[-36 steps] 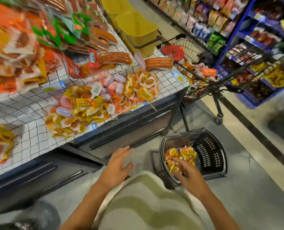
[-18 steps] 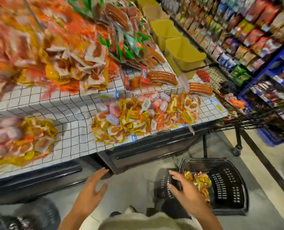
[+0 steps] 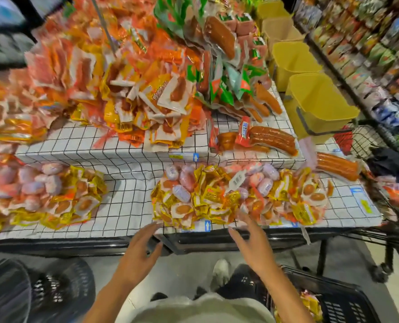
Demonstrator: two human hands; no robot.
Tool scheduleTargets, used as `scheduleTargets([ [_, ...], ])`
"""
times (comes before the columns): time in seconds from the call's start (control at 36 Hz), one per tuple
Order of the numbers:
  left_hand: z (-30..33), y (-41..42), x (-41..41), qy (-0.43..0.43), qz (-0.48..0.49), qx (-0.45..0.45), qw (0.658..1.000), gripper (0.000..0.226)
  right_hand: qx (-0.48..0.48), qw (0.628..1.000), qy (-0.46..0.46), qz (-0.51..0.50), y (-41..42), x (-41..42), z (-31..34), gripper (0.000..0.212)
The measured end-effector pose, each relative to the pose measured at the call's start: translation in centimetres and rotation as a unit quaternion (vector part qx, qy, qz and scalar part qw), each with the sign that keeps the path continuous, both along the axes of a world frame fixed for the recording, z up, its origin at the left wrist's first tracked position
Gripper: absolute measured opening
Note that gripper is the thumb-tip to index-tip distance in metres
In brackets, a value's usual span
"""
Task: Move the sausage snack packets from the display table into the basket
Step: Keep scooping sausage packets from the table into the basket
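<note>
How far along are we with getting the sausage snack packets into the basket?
Partly done: some yellow packets already lie in the black basket at lower right. In hand: nothing; the left hand and right hand are both open, reaching toward the front pile of packets. Left: that whole pile on the display table is yet to move.

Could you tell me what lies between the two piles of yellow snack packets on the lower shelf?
Only bare white grid-patterned table cover separates the left pile from the right pile, head view.
</note>
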State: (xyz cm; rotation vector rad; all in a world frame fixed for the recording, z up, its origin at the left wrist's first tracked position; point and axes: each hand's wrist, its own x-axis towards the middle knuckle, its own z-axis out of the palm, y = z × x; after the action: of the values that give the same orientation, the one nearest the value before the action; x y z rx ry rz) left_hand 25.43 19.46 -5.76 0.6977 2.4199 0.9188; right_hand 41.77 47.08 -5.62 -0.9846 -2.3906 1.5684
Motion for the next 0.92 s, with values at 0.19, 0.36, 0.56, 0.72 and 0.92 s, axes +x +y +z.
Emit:
scheduleTargets([
  [0.19,1.3,4.0,-1.6,0.01,0.042,0.005,0.999,0.052,0.123,0.991,0.011,0.044,3.7,-7.3,0.2,0.107],
  [0.36,1.9,6.0,-2.0,0.027,0.054,0.016,0.998,0.049,0.229,0.959,-0.027,0.163,6.2,-11.6,-0.1,0.131],
  [0.56,1.2,6.7,-3.6,0.031,0.034,0.033,0.998,0.05,0.228,0.956,-0.068,0.171,6.7,-13.5,-0.4,0.129],
  [0.72,1.1,6.8,-5.7,0.031,-0.013,0.056,0.998,0.051,0.248,0.95,-0.048,0.184,6.4,-13.1,-0.6,0.078],
  [0.92,1.7,6.6,-7.5,0.043,-0.029,0.085,0.995,0.051,0.182,0.978,-0.069,0.076,5.8,-12.7,1.3,0.07],
])
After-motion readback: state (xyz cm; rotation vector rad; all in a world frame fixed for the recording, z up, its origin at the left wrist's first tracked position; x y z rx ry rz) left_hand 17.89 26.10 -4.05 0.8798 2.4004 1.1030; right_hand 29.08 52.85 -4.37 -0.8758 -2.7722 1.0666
